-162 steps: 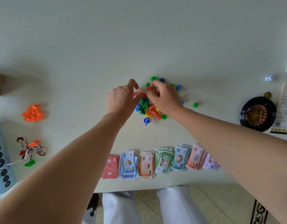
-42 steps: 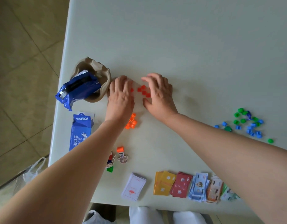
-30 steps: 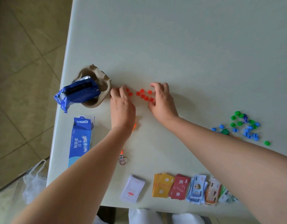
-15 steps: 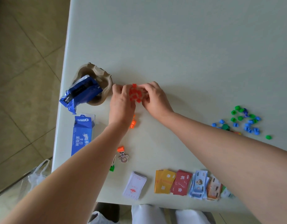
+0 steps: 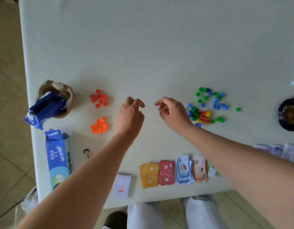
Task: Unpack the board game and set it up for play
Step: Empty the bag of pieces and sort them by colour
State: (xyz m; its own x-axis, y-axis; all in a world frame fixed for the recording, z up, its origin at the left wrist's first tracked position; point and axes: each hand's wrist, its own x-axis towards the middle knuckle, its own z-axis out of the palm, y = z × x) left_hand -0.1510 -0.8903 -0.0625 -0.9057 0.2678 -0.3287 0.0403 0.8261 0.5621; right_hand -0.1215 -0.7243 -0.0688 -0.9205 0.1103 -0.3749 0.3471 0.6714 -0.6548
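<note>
1. So, biggest thing first: the pale table (image 5: 159, 47) fills the view, and all the game bits lie in its near half.
2. At 8 o'clock an Oreo box (image 5: 57, 156) lies flat by the table's edge. At 9 o'clock there's a brown pulp cup (image 5: 66, 91) with a blue wrapper (image 5: 43, 109) stuffed in it. Snacks, not game stuff, I reckon.
3. Along 6 o'clock runs the paper row: a white deck (image 5: 121, 185), yellow cards (image 5: 148, 175), red cards (image 5: 166, 172), then banknote stacks (image 5: 183, 170) partly hidden under the right forearm. That part looks sorted.
4. A black roulette wheel (image 5: 290, 116) sits at 3 o'clock, cut off by the frame.
5. The left hand (image 5: 129, 116) and right hand (image 5: 173, 111) hover dead centre, near each other but apart. Fingers are loosely curled, and neither holds anything as far as I can see.
6. At 3 o'clock from the right hand, just beside it, is the mixed heap (image 5: 201, 115) of green, blue, red and yellow pieces. My read is that this is the sort-by-colour step, and this heap is what's left.
7. At 9 o'clock from the left hand is the red pile (image 5: 99, 98), with the orange pile (image 5: 99, 124) at its 6 o'clock. Two colours done, by the look of it.
8. Tiniest is one stray green piece (image 5: 237, 109), at 3 o'clock of the heap. Next move, I'd guess, is reaching into the heap and pulling out one colour at a time. The pieces are small and light, so it calls for fingertip pinches or they'll scatter.
</note>
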